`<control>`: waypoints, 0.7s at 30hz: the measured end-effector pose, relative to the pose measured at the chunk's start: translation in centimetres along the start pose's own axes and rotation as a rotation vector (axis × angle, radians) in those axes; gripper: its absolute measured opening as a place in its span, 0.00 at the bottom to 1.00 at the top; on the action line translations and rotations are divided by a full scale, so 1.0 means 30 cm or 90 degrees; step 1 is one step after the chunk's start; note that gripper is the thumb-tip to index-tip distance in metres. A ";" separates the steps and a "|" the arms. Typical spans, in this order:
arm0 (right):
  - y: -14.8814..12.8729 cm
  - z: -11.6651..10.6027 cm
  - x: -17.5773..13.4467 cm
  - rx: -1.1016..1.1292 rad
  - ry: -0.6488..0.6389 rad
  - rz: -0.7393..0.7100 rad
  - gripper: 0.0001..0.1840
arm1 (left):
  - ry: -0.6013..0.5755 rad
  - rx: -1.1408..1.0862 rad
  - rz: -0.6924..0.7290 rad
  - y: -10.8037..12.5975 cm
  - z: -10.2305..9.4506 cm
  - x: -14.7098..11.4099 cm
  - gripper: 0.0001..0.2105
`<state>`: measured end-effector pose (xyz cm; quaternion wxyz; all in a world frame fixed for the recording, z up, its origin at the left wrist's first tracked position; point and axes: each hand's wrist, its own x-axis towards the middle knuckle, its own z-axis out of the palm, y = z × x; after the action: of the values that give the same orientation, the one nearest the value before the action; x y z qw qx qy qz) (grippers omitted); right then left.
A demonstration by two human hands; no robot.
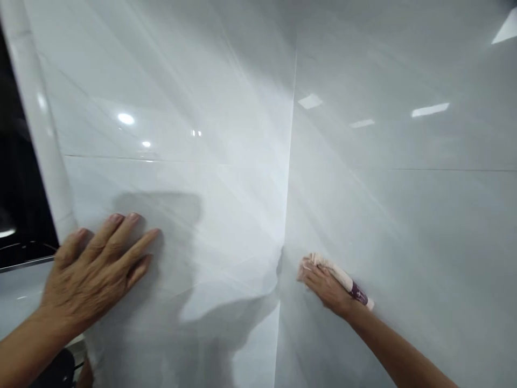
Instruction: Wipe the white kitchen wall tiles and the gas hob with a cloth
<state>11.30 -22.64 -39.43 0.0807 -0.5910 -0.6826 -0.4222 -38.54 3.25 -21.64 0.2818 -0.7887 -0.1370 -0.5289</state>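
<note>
My left hand [95, 264] lies against the glossy white tiled wall [238, 215] near its left edge, fingers spread, holding nothing. On the adjoining tiled wall [404, 231], just right of the inner corner, my right hand [325, 283] presses a folded cloth [333, 269]. The cloth is pale pinkish with a purple, patterned band near its lower right end. It sticks out beyond my fingers and runs along the side of my hand. Part of the cloth is hidden beneath the hand.
A vertical corner joint [290, 156] divides the two walls. At the far left a rounded white trim [50, 134] borders a dark glossy panel [18, 178]. Below it is a pale ledge [20, 293], with a dark object [58, 369] at the lower left. Lamp reflections and my shadow fall on the tiles.
</note>
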 end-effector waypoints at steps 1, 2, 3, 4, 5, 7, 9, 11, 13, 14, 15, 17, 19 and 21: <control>-0.018 0.040 0.016 0.022 0.012 -0.001 0.27 | -0.018 0.040 0.006 0.000 0.001 -0.005 0.26; -0.032 0.068 0.041 0.038 0.022 0.008 0.25 | -0.038 0.075 0.007 0.001 0.001 -0.010 0.28; -0.041 0.085 0.076 0.049 0.034 0.024 0.24 | -0.052 0.099 0.006 0.003 0.001 -0.014 0.29; -0.045 0.091 0.119 0.059 0.053 0.052 0.23 | -0.057 0.111 0.001 0.006 -0.001 -0.018 0.30; -0.044 0.087 0.171 0.065 0.076 0.084 0.23 | -0.057 0.118 0.000 0.009 -0.003 -0.020 0.31; -0.025 0.050 0.297 0.083 0.155 0.160 0.24 | -0.060 0.127 -0.004 0.014 -0.006 -0.022 0.31; 0.018 -0.018 0.452 0.117 0.306 0.227 0.24 | -0.056 0.130 -0.015 0.017 -0.007 -0.024 0.31; 0.083 -0.096 0.624 0.155 0.506 0.285 0.22 | -0.053 0.134 -0.020 0.016 -0.006 -0.026 0.30; 0.158 -0.158 0.796 0.180 0.645 0.323 0.21 | -0.047 0.147 -0.019 0.009 -0.005 -0.028 0.30; 0.193 -0.174 0.875 0.191 0.674 0.330 0.22 | -0.047 0.158 -0.019 0.002 -0.004 -0.030 0.30; 0.221 -0.181 0.945 0.207 0.675 0.337 0.25 | -0.047 0.176 -0.007 -0.006 -0.003 -0.031 0.30; 0.243 -0.165 1.055 0.236 0.629 0.361 0.30 | -0.047 0.231 0.047 -0.025 -0.003 -0.034 0.32; 0.210 -0.131 1.118 0.260 0.587 0.415 0.33 | -0.047 0.286 0.105 -0.042 -0.005 -0.037 0.34; 0.125 -0.102 1.139 0.271 0.577 0.449 0.34 | -0.051 0.314 0.119 -0.051 -0.008 -0.040 0.35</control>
<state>3.52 0.34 -14.87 0.6142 -0.5140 -0.4127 -0.4338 -39.99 4.43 -22.22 0.5075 -0.7256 -0.1998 -0.4194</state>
